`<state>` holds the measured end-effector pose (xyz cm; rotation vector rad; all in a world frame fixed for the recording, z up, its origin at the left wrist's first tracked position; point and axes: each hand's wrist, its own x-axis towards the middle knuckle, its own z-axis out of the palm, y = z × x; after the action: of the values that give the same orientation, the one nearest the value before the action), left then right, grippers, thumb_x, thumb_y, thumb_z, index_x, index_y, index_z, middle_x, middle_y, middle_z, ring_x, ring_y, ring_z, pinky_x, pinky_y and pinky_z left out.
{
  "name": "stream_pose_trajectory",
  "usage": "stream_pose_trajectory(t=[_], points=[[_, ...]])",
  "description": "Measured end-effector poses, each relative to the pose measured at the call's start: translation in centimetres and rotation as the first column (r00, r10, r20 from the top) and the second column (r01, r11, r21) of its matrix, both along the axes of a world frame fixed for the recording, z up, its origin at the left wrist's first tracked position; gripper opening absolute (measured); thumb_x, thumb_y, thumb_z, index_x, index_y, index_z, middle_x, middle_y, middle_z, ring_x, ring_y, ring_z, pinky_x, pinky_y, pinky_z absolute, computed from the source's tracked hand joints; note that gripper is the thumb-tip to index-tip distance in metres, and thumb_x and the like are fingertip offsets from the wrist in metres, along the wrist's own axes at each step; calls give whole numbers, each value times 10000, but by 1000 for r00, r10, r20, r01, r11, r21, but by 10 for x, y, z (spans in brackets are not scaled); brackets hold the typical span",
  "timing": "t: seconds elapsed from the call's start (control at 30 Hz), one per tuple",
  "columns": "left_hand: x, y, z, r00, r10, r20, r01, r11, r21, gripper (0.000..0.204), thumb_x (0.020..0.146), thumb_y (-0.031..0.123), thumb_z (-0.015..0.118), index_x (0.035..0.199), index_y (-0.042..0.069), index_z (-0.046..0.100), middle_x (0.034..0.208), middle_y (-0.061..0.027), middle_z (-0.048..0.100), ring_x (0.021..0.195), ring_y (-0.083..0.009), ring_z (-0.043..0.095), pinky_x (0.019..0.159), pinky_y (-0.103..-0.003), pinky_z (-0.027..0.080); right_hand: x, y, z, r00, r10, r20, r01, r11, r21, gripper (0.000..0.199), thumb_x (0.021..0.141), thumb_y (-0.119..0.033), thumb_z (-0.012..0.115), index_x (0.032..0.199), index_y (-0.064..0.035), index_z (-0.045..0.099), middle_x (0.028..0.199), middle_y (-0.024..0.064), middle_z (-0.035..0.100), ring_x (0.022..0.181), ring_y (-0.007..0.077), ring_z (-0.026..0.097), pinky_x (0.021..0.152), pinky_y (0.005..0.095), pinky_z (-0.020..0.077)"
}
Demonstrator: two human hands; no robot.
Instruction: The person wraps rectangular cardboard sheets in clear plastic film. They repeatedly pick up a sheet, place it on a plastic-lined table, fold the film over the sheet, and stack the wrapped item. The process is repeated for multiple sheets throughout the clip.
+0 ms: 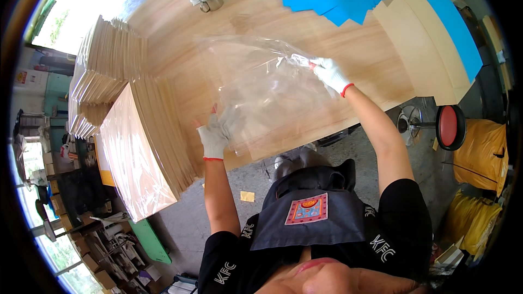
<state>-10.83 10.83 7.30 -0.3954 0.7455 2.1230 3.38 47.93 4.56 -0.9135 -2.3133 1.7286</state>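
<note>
Where both gloved hands meet clear bag (261,87): pale wooden table (354,49), workshop clutter.

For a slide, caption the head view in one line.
Two white-gloved hands, left hand and right hand, hold a clear plastic bag above a light wooden table.

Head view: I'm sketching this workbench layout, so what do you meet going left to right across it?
Stack of wooden boards → left hand → clear plastic bag → right hand → blue sheet on the pale boards → red stool → yellow bags.
</note>
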Motion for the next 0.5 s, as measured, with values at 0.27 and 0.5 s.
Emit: stream_pose_trajectory(t=[0.27,0.5], points=[[-37,45,-22,858,-266,-438,-60,797,-601,613,835,-95,514,1415,41,368,1146,-70,559,883,-172,622,697,-255,517,-41,9,-12,980,97,-176,-107,993,-49,361,905,-186,596,1216,-4,583,1180,80,637,1063,152,574,901,287,445],[-49,64,114,449,-142,-882,-377,865,-331,677,864,-53,559,1467,104,294,1319,-32,504,865,-70,534,724,-222,459,-96,47,121,790,50,-611,-90,995,-36,466,927,-73,532,1381,-41,432,1219,8,598,1046,85,561,843,236,472]])
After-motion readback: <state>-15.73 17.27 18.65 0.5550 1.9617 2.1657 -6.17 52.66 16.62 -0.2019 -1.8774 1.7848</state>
